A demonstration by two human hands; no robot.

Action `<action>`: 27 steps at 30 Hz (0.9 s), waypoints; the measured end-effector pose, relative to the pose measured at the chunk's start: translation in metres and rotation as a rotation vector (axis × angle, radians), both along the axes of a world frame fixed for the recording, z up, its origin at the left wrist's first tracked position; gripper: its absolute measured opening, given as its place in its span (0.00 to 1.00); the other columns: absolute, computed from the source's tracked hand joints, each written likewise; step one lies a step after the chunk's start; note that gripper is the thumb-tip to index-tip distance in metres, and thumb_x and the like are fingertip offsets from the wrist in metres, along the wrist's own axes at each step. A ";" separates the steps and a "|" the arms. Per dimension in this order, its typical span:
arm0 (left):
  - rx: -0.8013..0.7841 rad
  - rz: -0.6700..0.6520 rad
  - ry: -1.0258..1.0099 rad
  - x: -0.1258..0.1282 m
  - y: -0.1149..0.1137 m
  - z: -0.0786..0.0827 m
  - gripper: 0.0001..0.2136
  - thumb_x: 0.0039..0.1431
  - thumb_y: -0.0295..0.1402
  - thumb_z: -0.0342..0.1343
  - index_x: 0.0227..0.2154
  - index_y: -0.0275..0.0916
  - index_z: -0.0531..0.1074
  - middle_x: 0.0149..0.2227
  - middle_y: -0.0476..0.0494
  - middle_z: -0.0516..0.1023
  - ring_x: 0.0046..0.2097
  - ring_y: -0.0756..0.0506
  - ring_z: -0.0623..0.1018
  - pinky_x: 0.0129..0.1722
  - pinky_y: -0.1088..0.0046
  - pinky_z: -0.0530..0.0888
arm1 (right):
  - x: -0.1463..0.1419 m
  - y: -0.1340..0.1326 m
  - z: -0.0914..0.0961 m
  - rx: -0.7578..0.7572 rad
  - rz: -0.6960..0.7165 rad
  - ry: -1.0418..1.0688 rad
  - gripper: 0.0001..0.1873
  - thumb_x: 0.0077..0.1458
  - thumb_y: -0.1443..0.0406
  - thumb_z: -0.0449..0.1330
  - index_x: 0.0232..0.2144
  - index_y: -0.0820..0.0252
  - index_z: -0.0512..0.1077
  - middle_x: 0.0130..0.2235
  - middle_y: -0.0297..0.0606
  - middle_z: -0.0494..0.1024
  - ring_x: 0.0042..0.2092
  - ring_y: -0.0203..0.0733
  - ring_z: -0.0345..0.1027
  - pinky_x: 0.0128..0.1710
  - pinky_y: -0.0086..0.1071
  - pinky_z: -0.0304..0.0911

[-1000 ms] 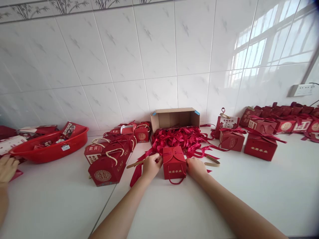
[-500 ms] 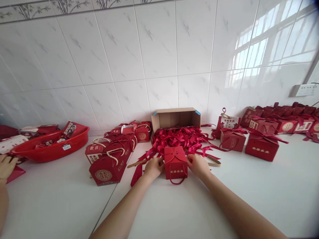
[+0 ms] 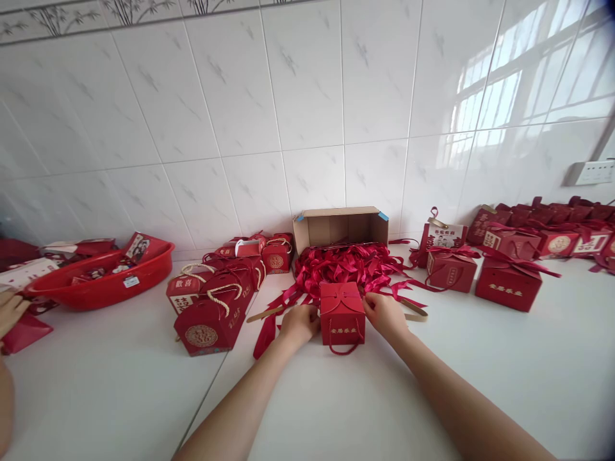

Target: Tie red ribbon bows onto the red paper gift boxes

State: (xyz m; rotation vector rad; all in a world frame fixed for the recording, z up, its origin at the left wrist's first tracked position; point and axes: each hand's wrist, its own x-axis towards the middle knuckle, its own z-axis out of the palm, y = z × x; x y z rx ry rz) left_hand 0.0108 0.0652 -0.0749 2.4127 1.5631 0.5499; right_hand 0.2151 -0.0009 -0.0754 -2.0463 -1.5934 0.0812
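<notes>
A small red gift box [image 3: 343, 320] with gold lettering stands upright on the white table in front of me. Its petal-shaped top flaps are folded together, and a red cord handle [image 3: 346, 351] hangs down the front. At the box's left side, my left hand [image 3: 300, 324] is closed with its fingertips curled in. On the opposite side my right hand [image 3: 385, 314] is closed too, by the upper corner. What the fingers pinch is hidden. Right behind the box, a heap of red satin ribbons [image 3: 348, 266] spills from an open cardboard box [image 3: 307, 232].
Several red boxes with rope handles [image 3: 209, 325] stand to the left, near a red basin [image 3: 106, 285] of packets. Ribbon-tied boxes [image 3: 509, 285] fill the right side. Another person's hand [image 3: 12, 310] is at the left edge. Flat tan strips [image 3: 264, 314] lie by the ribbons.
The view has shifted slightly, so things appear a little to the right. Both hands stay closed beside the gift box, with almost no movement.
</notes>
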 end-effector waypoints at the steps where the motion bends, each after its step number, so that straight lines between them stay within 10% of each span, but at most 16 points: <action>1: 0.018 0.001 -0.025 0.000 0.000 0.002 0.07 0.47 0.31 0.53 0.17 0.39 0.68 0.19 0.47 0.69 0.24 0.48 0.67 0.23 0.73 0.52 | 0.000 0.001 -0.001 -0.027 0.004 -0.007 0.15 0.57 0.64 0.49 0.21 0.58 0.68 0.24 0.35 0.73 0.26 0.35 0.61 0.23 0.27 0.45; 11: 0.175 -0.030 -0.258 -0.001 -0.004 0.008 0.15 0.56 0.34 0.46 0.16 0.39 0.52 0.17 0.54 0.55 0.23 0.52 0.56 0.24 0.76 0.52 | -0.003 0.005 -0.010 -0.194 0.071 -0.118 0.11 0.53 0.68 0.52 0.29 0.58 0.75 0.34 0.44 0.78 0.36 0.46 0.72 0.28 0.30 0.54; 27: -0.053 0.002 0.023 0.000 -0.001 -0.001 0.02 0.44 0.29 0.56 0.20 0.40 0.73 0.23 0.43 0.75 0.28 0.43 0.73 0.26 0.73 0.58 | 0.002 0.000 -0.001 0.069 0.026 0.044 0.18 0.58 0.61 0.47 0.18 0.59 0.64 0.20 0.33 0.67 0.24 0.33 0.54 0.22 0.26 0.46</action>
